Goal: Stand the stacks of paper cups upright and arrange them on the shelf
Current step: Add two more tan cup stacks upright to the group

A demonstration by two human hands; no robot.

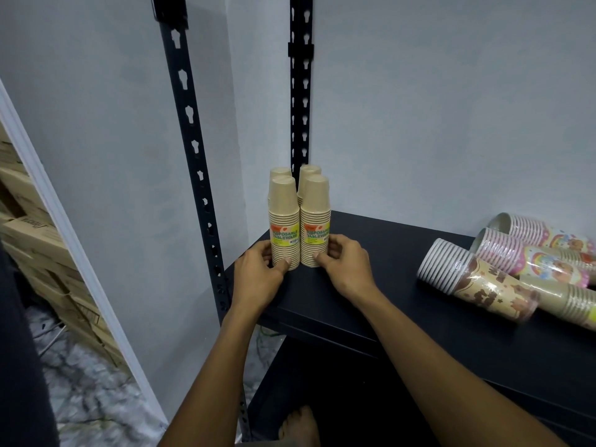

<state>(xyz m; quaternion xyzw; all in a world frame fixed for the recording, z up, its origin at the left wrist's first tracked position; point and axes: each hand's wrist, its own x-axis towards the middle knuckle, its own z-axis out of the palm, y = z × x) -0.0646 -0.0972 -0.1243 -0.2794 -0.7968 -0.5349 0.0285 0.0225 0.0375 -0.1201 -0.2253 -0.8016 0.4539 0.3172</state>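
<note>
Several tan paper cup stacks stand upright, upside down, in the left back corner of the black shelf (403,285). My left hand (258,272) grips the base of the front left stack (283,217). My right hand (345,262) grips the base of the front right stack (316,217). Two more tan stacks (309,171) stand right behind them, mostly hidden. At the right, wrapped stacks lie on their sides: a brown patterned stack (477,279) in front and pink patterned stacks (529,253) behind it.
Black slotted uprights (193,150) rise at the shelf's left corner and at the back (301,101), against a grey wall. Cardboard boxes (35,233) are piled at the far left beyond a white frame. A bare foot (300,427) shows on the marbled floor below.
</note>
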